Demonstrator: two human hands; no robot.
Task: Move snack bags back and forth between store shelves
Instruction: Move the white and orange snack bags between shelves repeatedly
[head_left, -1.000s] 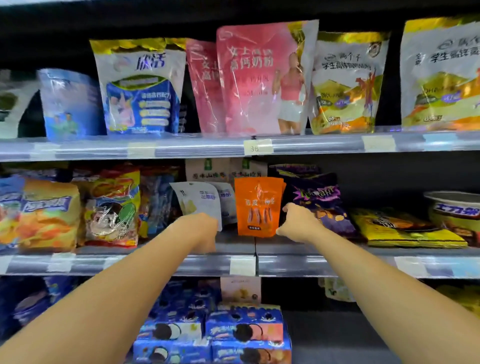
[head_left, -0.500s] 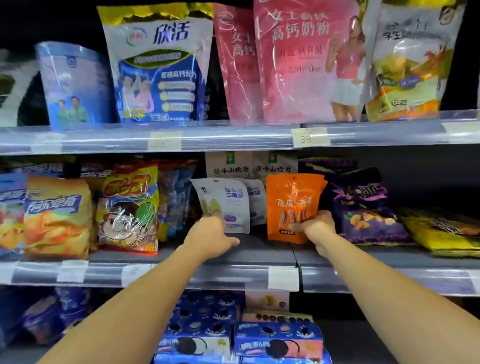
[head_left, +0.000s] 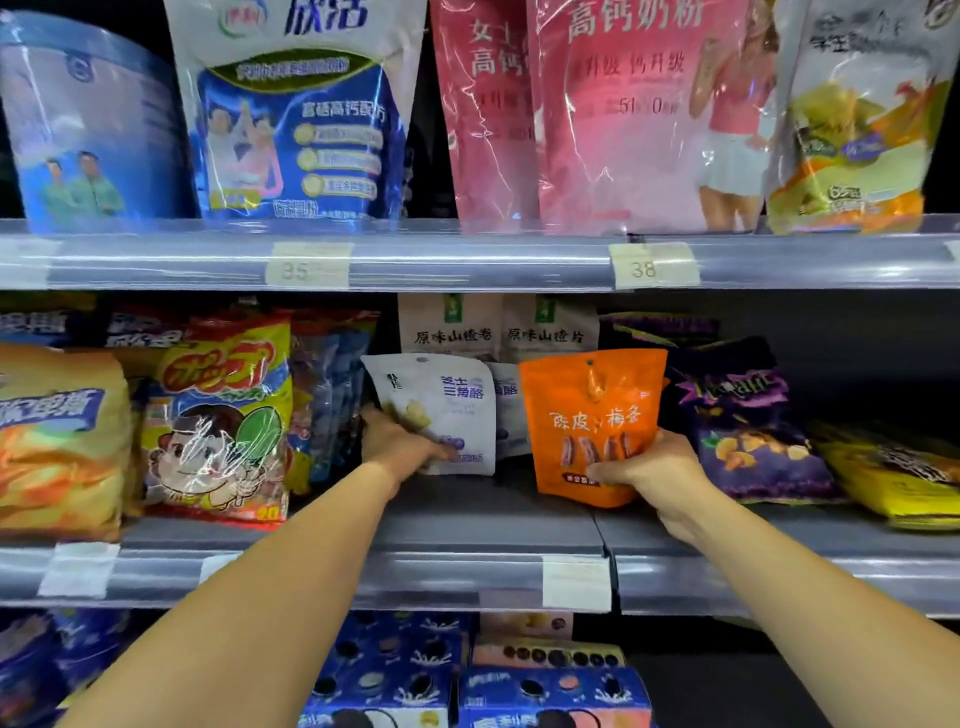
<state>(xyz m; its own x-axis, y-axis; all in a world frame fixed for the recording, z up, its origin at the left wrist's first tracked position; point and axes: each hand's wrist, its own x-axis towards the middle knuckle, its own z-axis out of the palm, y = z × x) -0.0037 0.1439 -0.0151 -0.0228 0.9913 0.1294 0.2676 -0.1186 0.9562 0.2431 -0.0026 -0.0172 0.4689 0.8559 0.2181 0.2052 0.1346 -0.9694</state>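
As seen from the head camera, the left hand (head_left: 400, 448) grips the lower left corner of a flat white plastic pouch with blue lettering (head_left: 447, 405). The thumb lies across its front and the fingers are curled behind. This pouch is at the grey middle shelf (head_left: 467, 525), with its long axis near vertical, its top uppermost and its printed face turned outward.

The right hand (head_left: 657, 475) pinches the lower right corner of a glossy orange plastic pouch with white characters (head_left: 587, 410), thumb on the front and fingers wrapped behind. The orange pouch is upright, with its long axis vertical, its hang-hole at the top and its front face outward. It sits just right of the white pouch, their edges nearly meeting. Whether either base rests on the shelf cannot be told.

A purple snack bag (head_left: 748, 431) leans just beside the orange pouch on its right. A red and yellow cartoon-printed bag (head_left: 223, 415) stands left of the left hand. The upper shelf rail (head_left: 467, 260) carries a paper tag marked 38 (head_left: 653, 266).
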